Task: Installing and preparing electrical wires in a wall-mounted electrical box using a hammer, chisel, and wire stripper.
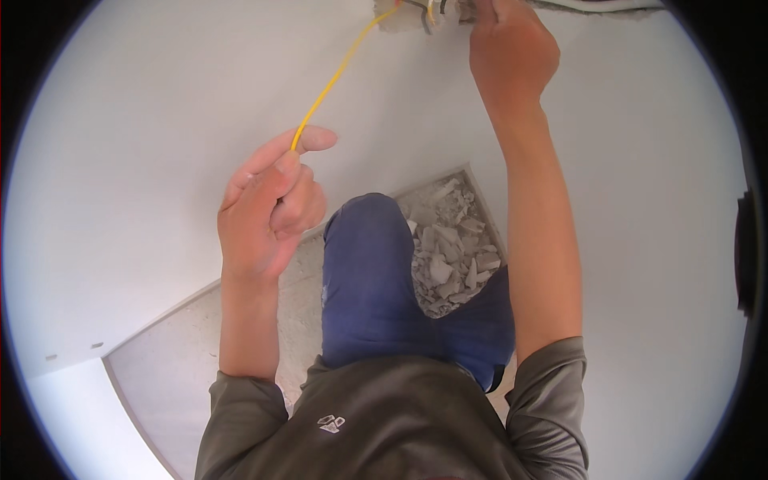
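A yellow wire (337, 76) runs down and left from a rough opening (398, 22) in the white wall at the top of the view. My left hand (276, 200) pinches its lower end between thumb and fingers, the index finger stretched past it. Beside the opening, my right hand (514, 56) is closed, its fingertips cut off by the upper edge; what they hold, if anything, is hidden. Dark wire ends (428, 18) stick out of the opening, just left of my right hand.
Broken plaster pieces (452, 252) lie in the floor corner around my knees. The white wall (160, 160) fills both sides. A pale conduit (600, 6) runs along a cut groove at the top right. Bare, dusty floor (184, 368) shows at lower left.
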Motion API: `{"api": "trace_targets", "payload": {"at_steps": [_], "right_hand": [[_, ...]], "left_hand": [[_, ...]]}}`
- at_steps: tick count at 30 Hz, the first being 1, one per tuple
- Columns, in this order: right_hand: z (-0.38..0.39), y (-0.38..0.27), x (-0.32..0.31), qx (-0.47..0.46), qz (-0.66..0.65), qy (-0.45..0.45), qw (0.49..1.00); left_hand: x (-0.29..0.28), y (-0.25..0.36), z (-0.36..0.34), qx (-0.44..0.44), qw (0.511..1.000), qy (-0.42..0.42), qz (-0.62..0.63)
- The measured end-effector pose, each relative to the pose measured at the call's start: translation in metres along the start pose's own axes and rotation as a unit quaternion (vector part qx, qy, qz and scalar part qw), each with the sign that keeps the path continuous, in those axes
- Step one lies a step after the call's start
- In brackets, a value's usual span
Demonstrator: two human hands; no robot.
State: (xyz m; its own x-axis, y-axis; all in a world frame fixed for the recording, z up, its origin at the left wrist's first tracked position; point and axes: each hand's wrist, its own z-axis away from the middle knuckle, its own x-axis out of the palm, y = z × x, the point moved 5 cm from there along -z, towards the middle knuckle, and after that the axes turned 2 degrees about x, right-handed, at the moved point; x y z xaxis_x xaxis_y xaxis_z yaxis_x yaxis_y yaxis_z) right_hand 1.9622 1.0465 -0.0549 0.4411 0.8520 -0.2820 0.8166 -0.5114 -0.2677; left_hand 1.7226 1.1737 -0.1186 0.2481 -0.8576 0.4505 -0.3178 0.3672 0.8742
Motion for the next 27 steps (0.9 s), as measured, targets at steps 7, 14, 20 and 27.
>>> {"api": "trace_targets", "payload": {"at_steps": [7,14,20,27], "right_hand": [[-0.008,0.001,-0.001,-0.090,0.056,-0.044,0.993],[-0.018,0.004,0.019,-0.049,0.167,-0.165,0.971],[0.006,0.007,-0.004,-0.020,-0.333,0.149,0.931],[0.003,-0.004,-0.013,-0.123,-0.053,0.102,0.986]], "left_hand": [[0.000,-0.004,0.000,-0.016,1.000,-0.004,0.024],[0.007,-0.017,0.007,-0.020,0.999,-0.032,0.014],[0.003,-0.031,0.008,-0.060,0.998,-0.005,0.018],[0.003,-0.050,0.008,-0.073,0.997,-0.023,0.030]]}}
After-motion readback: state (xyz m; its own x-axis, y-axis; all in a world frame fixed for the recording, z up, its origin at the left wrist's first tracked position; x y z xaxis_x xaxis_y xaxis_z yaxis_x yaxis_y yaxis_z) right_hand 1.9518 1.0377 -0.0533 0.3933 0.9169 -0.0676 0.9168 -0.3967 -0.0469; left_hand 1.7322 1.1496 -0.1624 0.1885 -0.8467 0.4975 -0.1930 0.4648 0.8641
